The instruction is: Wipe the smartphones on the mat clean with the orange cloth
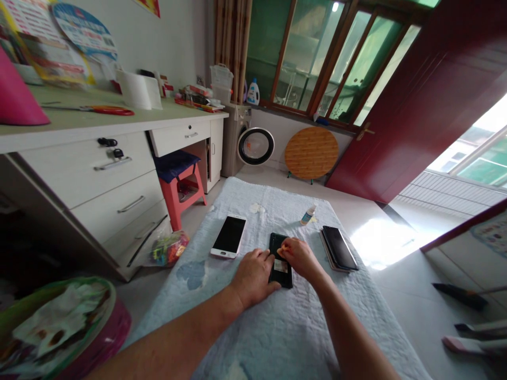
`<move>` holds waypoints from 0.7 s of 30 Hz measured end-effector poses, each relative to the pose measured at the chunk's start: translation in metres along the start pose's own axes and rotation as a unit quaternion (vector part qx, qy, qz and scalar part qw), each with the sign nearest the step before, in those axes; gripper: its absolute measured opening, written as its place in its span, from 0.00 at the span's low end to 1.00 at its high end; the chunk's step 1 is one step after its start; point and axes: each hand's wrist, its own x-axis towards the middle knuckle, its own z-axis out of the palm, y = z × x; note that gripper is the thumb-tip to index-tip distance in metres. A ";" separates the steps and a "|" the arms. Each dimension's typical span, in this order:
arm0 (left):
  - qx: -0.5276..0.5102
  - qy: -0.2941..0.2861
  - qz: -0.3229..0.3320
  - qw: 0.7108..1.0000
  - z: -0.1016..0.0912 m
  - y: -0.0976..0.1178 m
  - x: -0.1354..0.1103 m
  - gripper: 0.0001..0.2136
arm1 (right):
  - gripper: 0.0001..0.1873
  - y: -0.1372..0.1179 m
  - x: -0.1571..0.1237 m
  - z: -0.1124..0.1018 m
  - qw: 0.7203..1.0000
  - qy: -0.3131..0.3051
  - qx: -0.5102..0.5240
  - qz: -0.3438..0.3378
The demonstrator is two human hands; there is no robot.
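Observation:
A black phone (283, 281) lies on the pale blue quilted cover, with a light label-like patch on the side facing up. My left hand (253, 277) steadies it, fingers along its left edge and thumb by its lower end. My right hand (303, 258) is closed in a pinch over the upper part of the phone. Between its fingertips shows a small orange-yellow piece (281, 250), too small to name, touching the phone's surface. To the left lies a white phone (228, 236) with a dark screen. A small spray bottle (308, 215) stands beyond my right hand. Stacked dark phones (339, 248) lie at the right.
The blue cover (269, 198) drapes a low table. A desk (174, 113) with drawers, a red stool (180, 192) and a waste bin (114, 316) stand left. Behind are a washing machine with its door open (256, 146), a round wooden tabletop (311, 153) and a red door (396, 116).

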 end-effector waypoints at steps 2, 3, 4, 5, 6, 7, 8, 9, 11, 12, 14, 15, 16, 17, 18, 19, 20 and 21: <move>0.004 -0.005 -0.003 1.000 -0.003 0.002 0.000 0.23 | 0.06 -0.001 0.011 0.003 1.000 0.011 -0.015 0.002; 0.005 -0.007 -0.005 1.000 -0.004 0.003 0.000 0.22 | 0.07 -0.002 0.015 0.004 1.000 0.016 -0.021 0.004; 0.004 -0.008 -0.007 1.000 -0.005 0.003 0.000 0.21 | 0.07 -0.004 0.019 0.006 0.999 0.021 -0.025 0.007; 0.001 -0.008 -0.008 1.000 -0.005 0.004 0.000 0.21 | 0.07 -0.007 0.022 0.007 0.999 0.025 -0.026 0.009; -0.002 -0.008 -0.010 1.000 -0.006 0.003 0.000 0.21 | 0.07 -0.009 0.024 0.008 0.999 0.028 -0.026 0.010; -0.006 -0.008 -0.012 1.000 -0.006 0.003 0.000 0.21 | 0.08 -0.012 0.025 0.009 0.999 0.028 -0.025 0.008; -0.009 -0.008 -0.015 1.000 -0.007 0.003 0.001 0.21 | 0.08 -0.014 0.025 0.010 0.999 0.026 -0.024 0.004; -0.011 -0.009 -0.020 1.000 -0.007 0.003 0.001 0.22 | 0.09 -0.016 0.024 0.010 1.000 0.020 -0.023 -0.002; -0.011 -0.009 -0.035 0.999 -0.007 0.004 0.001 0.23 | 0.11 -0.019 0.021 0.010 1.000 0.001 -0.015 -0.019; -0.008 -0.007 -0.046 0.999 -0.007 0.004 0.001 0.24 | 0.11 -0.019 0.018 0.010 1.000 -0.010 -0.009 -0.028; -0.003 -0.002 -0.067 0.998 -0.007 0.006 0.000 0.26 | 0.12 -0.020 0.012 0.008 0.999 -0.032 0.005 -0.041; 0.000 0.001 -0.075 0.997 -0.006 0.007 0.000 0.27 | 0.12 -0.020 0.009 0.006 0.998 -0.043 0.010 -0.046; 0.001 0.003 -0.081 0.997 -0.006 0.007 0.000 0.28 | 0.12 -0.020 0.005 0.005 0.997 -0.055 0.014 -0.048; 0.001 0.004 -0.085 0.996 -0.005 0.007 0.000 0.28 | 0.12 -0.021 0.000 0.003 0.996 -0.065 0.017 -0.050; -0.001 0.005 -0.086 0.996 -0.005 0.006 -0.001 0.30 | 0.11 -0.022 -0.004 0.001 0.996 -0.075 0.019 -0.051; -0.004 0.006 -0.084 0.996 -0.004 0.005 -0.001 0.32 | 0.11 -0.023 -0.008 -0.001 0.995 -0.084 0.022 -0.054; -0.008 0.005 -0.079 0.997 -0.003 0.004 -0.001 0.34 | 0.10 -0.025 -0.013 -0.004 0.993 -0.095 0.026 -0.058; -0.013 0.006 -0.072 0.997 -0.001 0.002 0.000 0.36 | 0.11 -0.026 -0.017 -0.006 0.992 -0.107 0.032 -0.062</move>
